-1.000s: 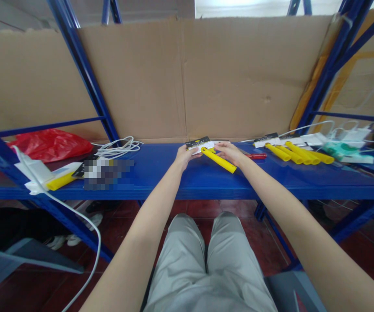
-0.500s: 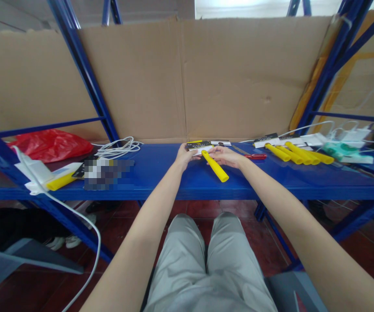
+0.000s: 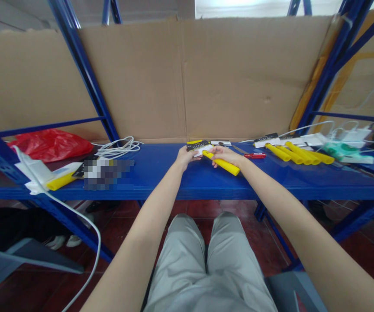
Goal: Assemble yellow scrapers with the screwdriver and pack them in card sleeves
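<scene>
A tool with a tubular yellow handle [image 3: 227, 167] is held over the shelf's front half, its wide flat black-and-white head [image 3: 200, 148] pointing away from me. My left hand [image 3: 185, 157] is closed on the left side of that head. My right hand [image 3: 224, 155] is closed at the head's right side and the handle's neck; the handle partly hides its fingers. The handle slants down to the right, near my right wrist. Just behind my hands lie a yellow piece [image 3: 194, 141] and a small white-and-dark item [image 3: 221, 142]. A red-handled tool [image 3: 255, 156] lies right of my right hand.
Several similar yellow-handled tools [image 3: 291, 154] lie on the blue shelf [image 3: 154, 173] at right, near white cables and a greenish bag [image 3: 344, 151]. To the left are a coiled white cable [image 3: 118, 147], a red plastic bag [image 3: 52, 145] and another yellow handle [image 3: 64, 180]. Cardboard [image 3: 187, 82] closes the back.
The held tool's handle has swung to the right, toward my right wrist, and its head has tilted. Both hands stay in nearly the same place. The red-handled tool has shifted slightly.
</scene>
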Demonstrator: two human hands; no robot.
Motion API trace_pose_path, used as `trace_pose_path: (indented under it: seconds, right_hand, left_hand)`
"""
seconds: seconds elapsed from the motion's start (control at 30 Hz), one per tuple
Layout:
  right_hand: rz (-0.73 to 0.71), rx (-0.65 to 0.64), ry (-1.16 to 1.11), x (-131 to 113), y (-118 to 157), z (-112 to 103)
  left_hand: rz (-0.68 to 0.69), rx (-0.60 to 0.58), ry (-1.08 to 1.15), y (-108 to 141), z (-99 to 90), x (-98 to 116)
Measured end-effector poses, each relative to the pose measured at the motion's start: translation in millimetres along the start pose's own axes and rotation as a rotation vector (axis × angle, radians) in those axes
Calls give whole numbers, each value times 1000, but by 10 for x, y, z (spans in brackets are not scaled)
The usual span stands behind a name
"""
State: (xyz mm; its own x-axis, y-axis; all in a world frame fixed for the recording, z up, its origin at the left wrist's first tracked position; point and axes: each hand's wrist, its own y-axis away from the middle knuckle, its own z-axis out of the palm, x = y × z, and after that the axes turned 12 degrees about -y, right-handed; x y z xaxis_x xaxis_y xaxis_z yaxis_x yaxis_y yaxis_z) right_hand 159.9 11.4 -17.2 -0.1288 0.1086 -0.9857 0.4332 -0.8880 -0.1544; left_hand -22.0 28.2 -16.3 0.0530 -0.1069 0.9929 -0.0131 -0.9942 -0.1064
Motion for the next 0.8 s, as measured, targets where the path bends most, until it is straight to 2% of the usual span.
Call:
trace_pose_path:
  seconds: [0.17,0.37,0.47,0.53,0.6,0.67,0.8]
  right_hand:
    - [-9,-14,1,-4,-1,-6]
    - [2,-8,24,-47,39,21]
    - [23,14,31,-59,50,35]
    - [32,45,30,-67,37,33]
    - [27,128,14,-83,8,8]
    - [-5,274,-28,-111,-27,-53]
    - [-135,652,-176,-185,-56,-269]
  left_hand:
    - [-5,92,-19,13,0,30]
    - [68,226,-84,-45,4,-21]
    - [134,310,-240,-102,-27,-85]
    - [246,359,-419,-132,-52,-132]
    - [403,383,-579,-142,-63,-171]
    - [562,356,-707,-123,-47,-196]
    - [777,188,-945,-17,55,-204]
